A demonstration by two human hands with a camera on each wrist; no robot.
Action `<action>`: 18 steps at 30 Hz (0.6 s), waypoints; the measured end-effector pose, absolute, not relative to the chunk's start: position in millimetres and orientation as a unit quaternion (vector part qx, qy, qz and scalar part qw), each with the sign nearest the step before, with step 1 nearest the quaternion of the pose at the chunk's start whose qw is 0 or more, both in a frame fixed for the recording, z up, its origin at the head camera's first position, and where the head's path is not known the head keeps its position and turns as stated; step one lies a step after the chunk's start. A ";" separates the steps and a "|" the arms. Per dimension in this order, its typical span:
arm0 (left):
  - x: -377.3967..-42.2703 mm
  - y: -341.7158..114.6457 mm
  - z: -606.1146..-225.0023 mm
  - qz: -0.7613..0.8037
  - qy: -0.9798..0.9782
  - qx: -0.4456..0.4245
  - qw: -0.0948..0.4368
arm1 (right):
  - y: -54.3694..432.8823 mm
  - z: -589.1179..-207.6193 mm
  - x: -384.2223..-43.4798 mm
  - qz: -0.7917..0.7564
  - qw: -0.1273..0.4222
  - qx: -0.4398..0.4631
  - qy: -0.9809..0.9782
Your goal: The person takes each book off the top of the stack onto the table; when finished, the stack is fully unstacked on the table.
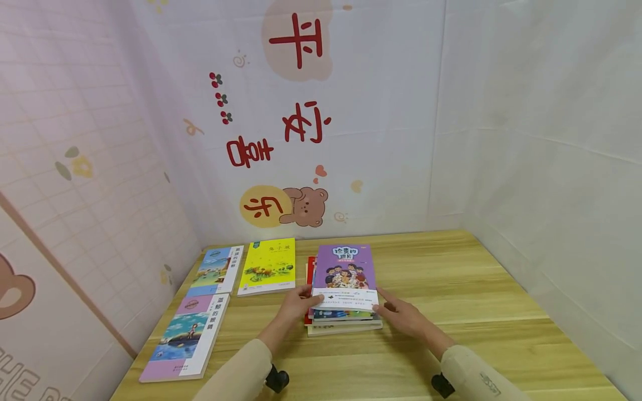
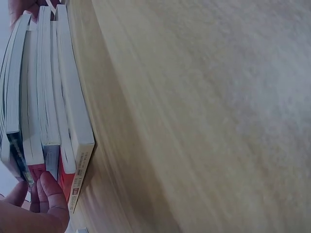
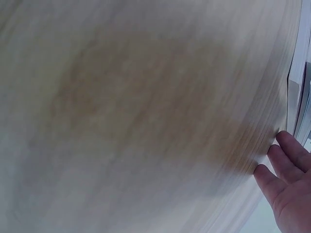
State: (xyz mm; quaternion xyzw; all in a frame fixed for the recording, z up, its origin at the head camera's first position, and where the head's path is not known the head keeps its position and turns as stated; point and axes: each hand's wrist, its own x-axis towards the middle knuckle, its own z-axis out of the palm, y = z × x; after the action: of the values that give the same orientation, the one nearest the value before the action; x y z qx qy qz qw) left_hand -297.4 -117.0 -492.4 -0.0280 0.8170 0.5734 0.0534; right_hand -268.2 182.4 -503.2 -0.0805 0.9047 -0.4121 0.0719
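Note:
A stack of books (image 1: 346,314) stands upright in a pile on the table, its layers unevenly lined up. On top lies a purple book (image 1: 368,267) with cartoon children and a white band across its lower part. My left hand (image 1: 293,306) holds the pile's left side, thumb on the white band and bent fingers (image 2: 51,187) against the red and grey spines. At the pile's right side is my right hand (image 1: 401,317), its thumb by the top book's lower corner and its fairly straight fingers (image 3: 291,150) along the lower books' edges.
Left of the pile lies a yellow book (image 1: 271,267). Further left are a blue-covered book (image 1: 215,270) and, nearer me, a pink-and-blue book (image 1: 183,337). The wooden table (image 1: 481,312) meets pale printed curtains (image 1: 381,139) at the back and sides.

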 end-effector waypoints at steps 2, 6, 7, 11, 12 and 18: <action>-297.0 -117.0 -493.7 0.571 0.819 -0.022 0.056 | 181.6 -501.8 -267.2 -0.414 0.076 -0.087 0.903; -296.9 -118.2 -495.9 0.568 0.821 -0.003 0.060 | 180.3 -501.1 -266.9 -0.417 0.083 -0.092 0.900; -297.0 -118.4 -496.1 0.569 0.820 -0.001 0.062 | 180.2 -501.1 -266.8 -0.417 0.085 -0.092 0.900; -297.9 -117.9 -495.4 0.573 0.817 -0.009 0.067 | 180.4 -500.4 -267.0 -0.407 0.085 -0.096 0.904; -298.1 -117.6 -495.1 0.576 0.814 -0.015 0.069 | 180.4 -500.0 -266.8 -0.403 0.084 -0.098 0.906; -297.5 -118.3 -491.1 0.600 0.795 -0.043 0.080 | 179.5 -499.3 -265.8 -0.389 0.072 -0.105 0.913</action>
State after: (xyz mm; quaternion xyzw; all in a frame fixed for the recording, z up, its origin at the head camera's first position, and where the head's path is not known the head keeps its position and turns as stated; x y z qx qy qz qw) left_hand -297.5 -118.3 -491.1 -0.0432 0.7949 0.5999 0.0798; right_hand -265.8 179.5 -499.3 -0.1047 0.9125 -0.3888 0.0718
